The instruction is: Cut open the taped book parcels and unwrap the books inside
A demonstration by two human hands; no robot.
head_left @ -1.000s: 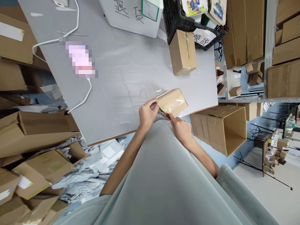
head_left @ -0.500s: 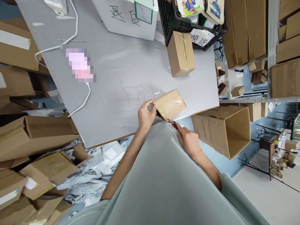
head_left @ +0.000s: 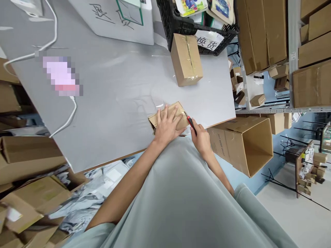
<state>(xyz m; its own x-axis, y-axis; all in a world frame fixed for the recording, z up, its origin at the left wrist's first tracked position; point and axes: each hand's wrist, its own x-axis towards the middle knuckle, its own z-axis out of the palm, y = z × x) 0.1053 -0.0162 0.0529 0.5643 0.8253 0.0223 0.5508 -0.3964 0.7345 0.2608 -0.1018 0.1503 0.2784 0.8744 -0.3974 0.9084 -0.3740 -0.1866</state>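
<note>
A small taped cardboard box (head_left: 179,107) lies near the front edge of the grey table (head_left: 116,89). My left hand (head_left: 167,124) rests flat on top of it, fingers spread. My right hand (head_left: 201,138) is closed round a red-and-black utility knife (head_left: 191,123), whose tip touches the box's right end. A second taped cardboard box (head_left: 186,59) stands further back on the table, apart from both hands.
A white box with handwriting (head_left: 113,15) and a black crate (head_left: 191,20) stand at the table's back. A phone on a white cable (head_left: 62,74) lies at left. An open carton (head_left: 244,143) sits on the floor right of the table. Cardboard boxes (head_left: 28,162) pile up left; shelves (head_left: 284,51) stand right.
The small box has been turned and laid flat. My left hand moved from gripping its corner to pressing on its top. The knife went from the box's near side to its right end.
</note>
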